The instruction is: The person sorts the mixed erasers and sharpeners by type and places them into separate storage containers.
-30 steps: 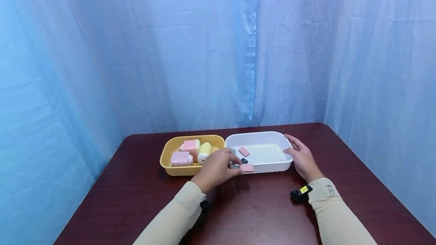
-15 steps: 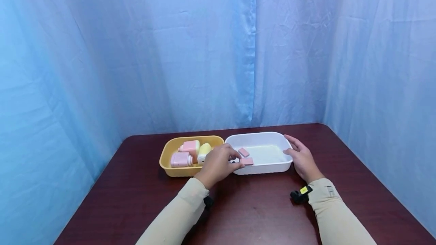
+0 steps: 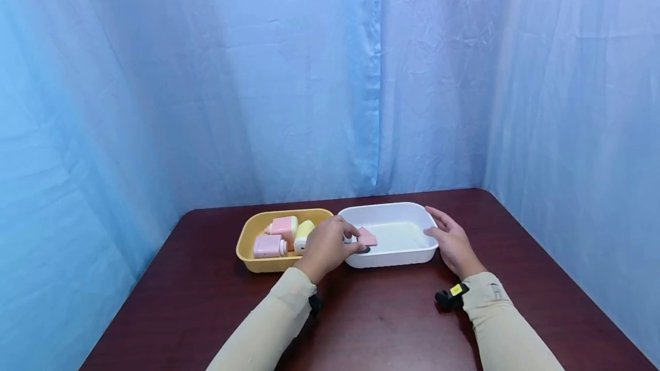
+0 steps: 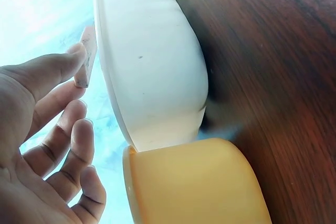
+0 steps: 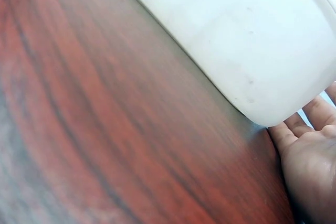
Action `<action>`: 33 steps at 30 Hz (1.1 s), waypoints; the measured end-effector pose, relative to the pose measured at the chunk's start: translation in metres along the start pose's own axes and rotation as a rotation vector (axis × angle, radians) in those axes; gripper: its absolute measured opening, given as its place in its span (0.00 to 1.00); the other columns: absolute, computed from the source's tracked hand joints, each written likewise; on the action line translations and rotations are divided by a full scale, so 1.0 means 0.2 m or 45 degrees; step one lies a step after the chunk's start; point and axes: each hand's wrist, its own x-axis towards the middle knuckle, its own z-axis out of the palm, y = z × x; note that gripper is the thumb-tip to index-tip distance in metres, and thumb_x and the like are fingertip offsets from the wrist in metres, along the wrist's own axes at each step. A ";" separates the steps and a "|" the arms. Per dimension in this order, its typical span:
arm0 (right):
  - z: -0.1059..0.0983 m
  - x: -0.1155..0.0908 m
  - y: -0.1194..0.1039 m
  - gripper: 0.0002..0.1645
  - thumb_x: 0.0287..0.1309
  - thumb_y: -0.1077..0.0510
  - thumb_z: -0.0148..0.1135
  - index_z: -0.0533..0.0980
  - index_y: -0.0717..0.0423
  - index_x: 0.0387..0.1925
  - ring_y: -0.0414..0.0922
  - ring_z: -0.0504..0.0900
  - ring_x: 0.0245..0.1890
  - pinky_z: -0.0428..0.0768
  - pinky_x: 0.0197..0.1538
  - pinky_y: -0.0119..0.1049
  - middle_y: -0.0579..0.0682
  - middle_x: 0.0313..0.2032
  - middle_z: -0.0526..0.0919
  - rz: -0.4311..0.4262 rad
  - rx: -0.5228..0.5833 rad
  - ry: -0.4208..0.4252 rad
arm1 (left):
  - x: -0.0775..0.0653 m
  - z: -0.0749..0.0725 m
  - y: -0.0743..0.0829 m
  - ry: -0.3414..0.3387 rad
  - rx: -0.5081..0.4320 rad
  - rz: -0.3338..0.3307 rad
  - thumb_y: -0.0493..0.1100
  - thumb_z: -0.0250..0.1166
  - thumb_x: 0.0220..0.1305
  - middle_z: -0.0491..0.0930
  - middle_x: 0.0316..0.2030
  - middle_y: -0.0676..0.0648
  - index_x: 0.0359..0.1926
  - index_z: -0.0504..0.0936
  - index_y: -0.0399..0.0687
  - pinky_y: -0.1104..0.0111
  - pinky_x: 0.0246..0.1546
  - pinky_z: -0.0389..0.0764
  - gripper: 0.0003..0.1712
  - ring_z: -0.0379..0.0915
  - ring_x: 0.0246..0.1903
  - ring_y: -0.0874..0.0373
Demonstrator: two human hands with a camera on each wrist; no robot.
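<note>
My left hand pinches a pink eraser between thumb and index finger, over the near left part of the white tray. Its other fingers are loosely bent in the left wrist view. A second pink eraser lies in the tray, partly overlapped by the held one. A small dark piece shows just below the fingertips. My right hand grips the right end of the white tray, thumb over the rim and fingers along the outside; in the right wrist view the hand is against the tray's end wall.
A yellow tray stands against the white tray's left side. In it lie a pink bottle-shaped thing, a lilac one and a yellow one. Both trays are on a dark red wooden table, with blue curtains around it.
My left hand has lifted the pink eraser from near the white tray's front rim up and inward over the tray. The right hand keeps its grip. The view has shifted slightly.
</note>
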 end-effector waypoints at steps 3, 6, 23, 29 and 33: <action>0.00 0.00 -0.01 0.40 0.72 0.66 0.52 0.56 0.50 0.81 0.52 0.58 0.79 0.72 0.69 0.31 0.54 0.80 0.57 -0.016 0.004 -0.005 | 0.01 0.00 0.00 0.007 0.003 0.006 0.57 0.78 0.58 0.82 0.36 0.55 0.41 0.94 0.60 0.72 0.35 0.76 0.13 0.73 0.35 0.64; -0.01 0.00 -0.02 0.39 0.72 0.67 0.52 0.56 0.51 0.81 0.53 0.58 0.79 0.74 0.63 0.24 0.55 0.80 0.57 -0.040 0.013 -0.001 | 0.04 0.00 0.01 0.019 0.006 0.020 0.57 0.78 0.58 0.83 0.36 0.55 0.41 0.94 0.60 0.72 0.35 0.77 0.13 0.73 0.35 0.64; -0.01 -0.01 0.00 0.40 0.72 0.66 0.52 0.55 0.51 0.81 0.53 0.56 0.80 0.70 0.70 0.33 0.55 0.81 0.55 -0.012 0.039 -0.031 | 0.03 0.00 0.00 -0.012 0.008 -0.043 0.57 0.79 0.57 0.84 0.38 0.53 0.39 0.94 0.59 0.70 0.35 0.76 0.12 0.72 0.36 0.63; -0.01 -0.01 0.00 0.40 0.73 0.66 0.51 0.55 0.52 0.81 0.53 0.57 0.80 0.73 0.67 0.29 0.55 0.81 0.55 -0.018 0.034 -0.031 | 0.03 0.01 0.00 -0.025 0.010 -0.049 0.55 0.79 0.57 0.84 0.38 0.53 0.38 0.94 0.59 0.69 0.36 0.77 0.11 0.72 0.36 0.63; 0.00 -0.01 0.00 0.39 0.72 0.66 0.52 0.56 0.51 0.81 0.53 0.58 0.79 0.73 0.68 0.31 0.55 0.81 0.56 -0.004 0.033 -0.025 | 0.02 0.01 0.00 -0.038 0.002 -0.067 0.55 0.79 0.57 0.84 0.38 0.54 0.38 0.94 0.57 0.68 0.39 0.78 0.12 0.73 0.37 0.63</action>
